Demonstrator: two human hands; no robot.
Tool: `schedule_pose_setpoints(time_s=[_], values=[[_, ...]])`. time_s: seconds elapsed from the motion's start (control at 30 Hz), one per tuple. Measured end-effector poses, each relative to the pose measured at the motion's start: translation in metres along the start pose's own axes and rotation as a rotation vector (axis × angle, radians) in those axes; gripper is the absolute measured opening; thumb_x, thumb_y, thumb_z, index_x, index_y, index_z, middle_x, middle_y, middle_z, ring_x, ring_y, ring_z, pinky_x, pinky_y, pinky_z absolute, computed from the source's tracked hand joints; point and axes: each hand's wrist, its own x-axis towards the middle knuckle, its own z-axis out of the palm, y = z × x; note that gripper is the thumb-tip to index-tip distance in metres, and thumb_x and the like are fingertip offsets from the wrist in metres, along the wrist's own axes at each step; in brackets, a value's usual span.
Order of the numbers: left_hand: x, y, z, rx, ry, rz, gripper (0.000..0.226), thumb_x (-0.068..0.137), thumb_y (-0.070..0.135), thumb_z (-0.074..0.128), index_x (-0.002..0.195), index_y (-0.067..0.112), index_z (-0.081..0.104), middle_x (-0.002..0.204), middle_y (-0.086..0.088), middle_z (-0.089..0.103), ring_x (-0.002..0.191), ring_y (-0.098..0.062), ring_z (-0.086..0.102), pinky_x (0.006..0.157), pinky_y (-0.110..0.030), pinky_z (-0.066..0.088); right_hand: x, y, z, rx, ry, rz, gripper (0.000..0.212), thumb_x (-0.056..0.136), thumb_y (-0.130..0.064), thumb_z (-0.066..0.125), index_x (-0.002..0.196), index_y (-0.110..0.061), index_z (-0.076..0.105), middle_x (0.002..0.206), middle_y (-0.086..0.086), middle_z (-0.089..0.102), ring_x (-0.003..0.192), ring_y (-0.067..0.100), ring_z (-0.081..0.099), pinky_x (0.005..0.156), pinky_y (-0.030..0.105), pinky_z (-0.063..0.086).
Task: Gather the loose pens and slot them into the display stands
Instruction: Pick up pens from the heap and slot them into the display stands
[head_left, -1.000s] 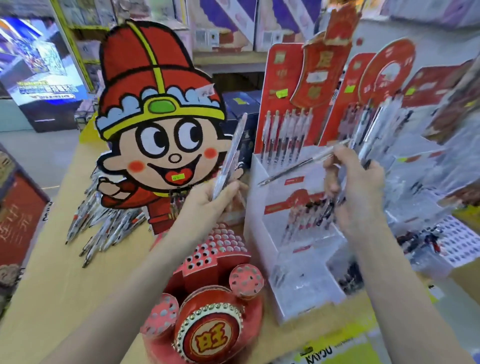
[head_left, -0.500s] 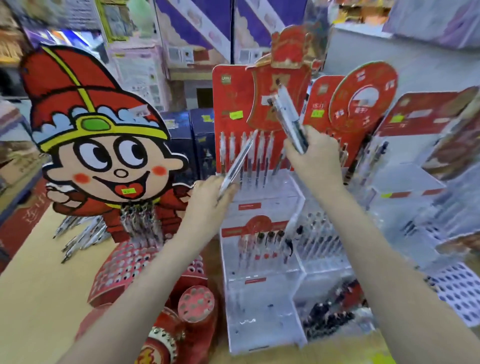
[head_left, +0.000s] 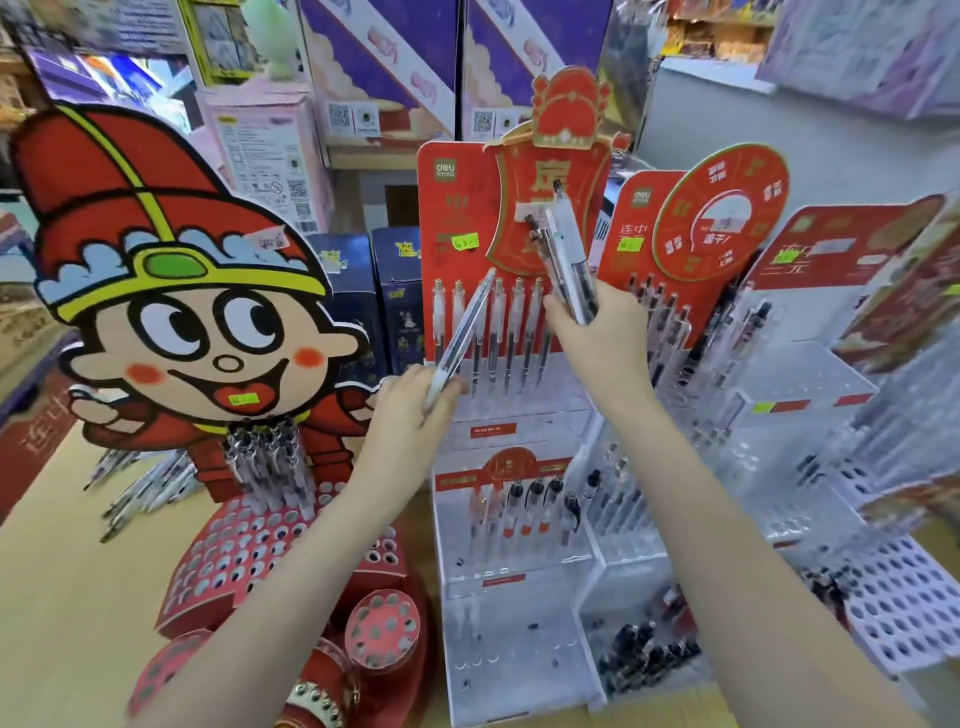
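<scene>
My left hand (head_left: 410, 421) pinches one clear pen (head_left: 460, 338), tilted with its upper end leaning right against the row of upright pens (head_left: 498, 332) in the top tier of the white tiered display stand (head_left: 519, 431). My right hand (head_left: 602, 343) grips a small bundle of pens (head_left: 569, 260) pointing up in front of that stand's red backboard. The stand's middle tier holds a few pens (head_left: 524, 509). A pile of loose pens (head_left: 145, 488) lies on the wooden table at the left.
A cartoon-character red stand (head_left: 182, 291) with a perforated base (head_left: 244, 551) and a pen cluster stands at the left. More red-backed stands (head_left: 722, 228) and a white perforated rack (head_left: 904, 597) fill the right. Boxes and shelves rise behind.
The view has swung right and closer to the white stand. My left hand carried its pen up to the top row; my right hand raised its bundle before the red backboard.
</scene>
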Motion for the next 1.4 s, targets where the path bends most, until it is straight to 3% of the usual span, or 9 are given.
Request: schedule_pose_setpoints(time_s=[0.33, 0.43, 0.53, 0.63, 0.77, 1.0, 1.13, 1.27, 1.4], values=[[0.001, -0.001, -0.002, 0.003, -0.007, 0.034, 0.03, 0.097, 0.026, 0.043, 0.092, 0.003, 0.062, 0.071, 0.001, 0.045, 0.078, -0.023, 0.045, 0.068, -0.03, 0.029, 0.0, -0.003, 0.005, -0.081, -0.02, 0.101, 0.013, 0.089, -0.015, 0.059, 0.077, -0.009, 0.057, 0.063, 0.009, 0.057, 0.052, 0.02, 0.048, 0.05, 0.03, 0.041], [0.001, 0.001, -0.004, -0.027, -0.034, 0.007, 0.027, 0.098, 0.025, 0.044, 0.096, 0.007, 0.063, 0.075, 0.005, 0.047, 0.084, -0.022, 0.046, 0.07, -0.03, 0.03, -0.008, -0.009, -0.004, -0.079, 0.022, 0.104, 0.009, 0.09, -0.017, 0.06, 0.082, -0.011, 0.059, 0.064, 0.002, 0.057, 0.052, 0.014, 0.049, 0.047, 0.018, 0.04], [-0.001, 0.003, -0.009, -0.02, -0.039, 0.018, 0.027, 0.097, 0.026, 0.045, 0.092, 0.007, 0.063, 0.079, -0.005, 0.057, 0.083, -0.023, 0.051, 0.07, -0.032, 0.038, -0.019, -0.025, -0.022, 0.18, 0.12, 0.113, 0.003, 0.088, -0.019, 0.064, 0.087, -0.017, 0.063, 0.065, -0.001, 0.061, 0.052, 0.012, 0.054, 0.05, 0.02, 0.045], [-0.009, 0.014, -0.016, -0.011, -0.008, 0.078, 0.024, 0.097, 0.026, 0.046, 0.083, 0.01, 0.055, 0.059, 0.008, 0.05, 0.057, -0.005, 0.049, 0.053, -0.017, 0.034, -0.031, -0.044, -0.031, 0.529, -0.097, 0.212, 0.004, 0.086, -0.02, 0.067, 0.087, -0.018, 0.065, 0.054, -0.004, 0.057, 0.036, 0.007, 0.037, 0.036, 0.018, 0.033], [-0.011, 0.031, -0.02, 0.124, -0.101, 0.182, 0.02, 0.097, 0.026, 0.047, 0.103, 0.012, 0.06, 0.063, 0.007, 0.051, 0.052, -0.003, 0.043, 0.053, -0.019, 0.031, -0.039, -0.048, -0.024, 0.55, -0.148, 0.275, 0.013, 0.086, -0.019, 0.067, 0.076, -0.014, 0.06, 0.055, 0.001, 0.056, 0.032, 0.009, 0.033, 0.035, 0.017, 0.028], [-0.017, 0.04, -0.047, -0.584, -0.037, -0.165, 0.009, 0.084, 0.013, 0.066, 0.089, 0.02, 0.064, 0.063, 0.017, 0.061, 0.049, 0.006, 0.049, 0.047, -0.007, 0.038, -0.058, -0.029, -0.044, 0.673, -0.038, 0.466, 0.021, 0.089, -0.021, 0.063, 0.081, -0.003, 0.059, 0.065, 0.007, 0.066, 0.037, 0.01, 0.029, 0.04, 0.02, 0.03], [-0.021, 0.048, -0.048, -0.734, -0.017, -0.219, 0.013, 0.084, 0.018, 0.065, 0.096, 0.017, 0.068, 0.082, 0.002, 0.065, 0.048, 0.001, 0.043, 0.047, -0.01, 0.036, -0.074, -0.024, -0.047, 0.585, -0.048, 0.497, 0.018, 0.086, -0.026, 0.065, 0.082, -0.009, 0.061, 0.073, 0.028, 0.056, 0.038, 0.012, 0.028, 0.042, 0.023, 0.032], [-0.02, 0.054, -0.054, -0.476, 0.001, -0.069, 0.004, 0.085, 0.019, 0.064, 0.088, 0.019, 0.066, 0.058, 0.018, 0.06, 0.046, 0.006, 0.049, 0.043, -0.005, 0.036, -0.079, -0.02, -0.058, 0.238, 0.018, 0.315, 0.012, 0.08, -0.026, 0.072, 0.072, -0.023, 0.063, 0.05, -0.004, 0.045, 0.04, 0.008, 0.037, 0.047, 0.025, 0.037], [-0.014, 0.07, -0.044, -0.359, -0.067, 0.027, 0.008, 0.086, 0.02, 0.065, 0.077, 0.02, 0.064, 0.044, 0.02, 0.051, 0.038, 0.003, 0.042, 0.039, -0.006, 0.031, -0.082, -0.043, -0.051, 0.259, -0.254, 0.152, 0.01, 0.079, -0.022, 0.074, 0.08, -0.014, 0.068, 0.04, -0.013, 0.045, 0.039, 0.004, 0.039, 0.044, 0.015, 0.035]])
